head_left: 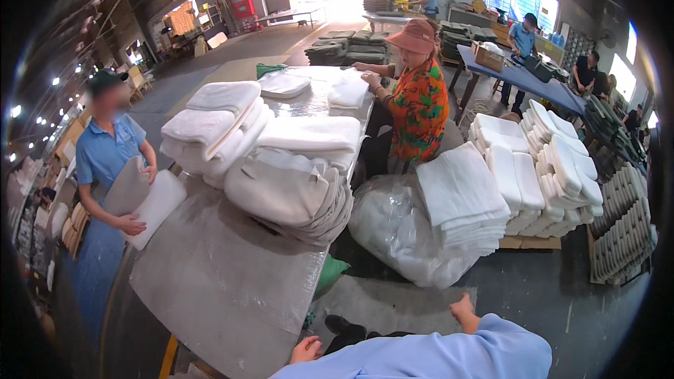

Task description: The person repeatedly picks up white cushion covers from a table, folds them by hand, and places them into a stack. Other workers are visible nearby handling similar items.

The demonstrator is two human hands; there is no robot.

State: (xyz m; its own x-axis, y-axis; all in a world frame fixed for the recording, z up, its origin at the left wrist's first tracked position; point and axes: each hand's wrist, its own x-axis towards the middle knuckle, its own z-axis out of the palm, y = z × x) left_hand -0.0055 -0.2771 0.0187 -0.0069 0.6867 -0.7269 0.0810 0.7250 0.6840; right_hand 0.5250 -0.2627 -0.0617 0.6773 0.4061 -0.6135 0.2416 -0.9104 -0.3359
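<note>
My left hand (306, 349) is low, beside the near edge of the plastic-covered table (232, 295), fingers loosely apart and nothing seen in it. Out to the right, my right hand (465, 310) hangs over the floor near a clear plastic bag (393, 231), its fingers apart and empty. On the table lie a stack of grey cushion covers (281, 186), a pile of white pads (214, 119) and more folded white pads (309, 133) behind. Folded white cloths (463, 193) rest on the bag.
At left, a co-worker in blue (116, 147) holds a grey cover and a white pad (158, 207). Across the table, a person in an orange patterned shirt (421, 105) handles a white piece. Stacked white cushions (562, 161) stand right. A grey mat (400, 302) covers floor before me.
</note>
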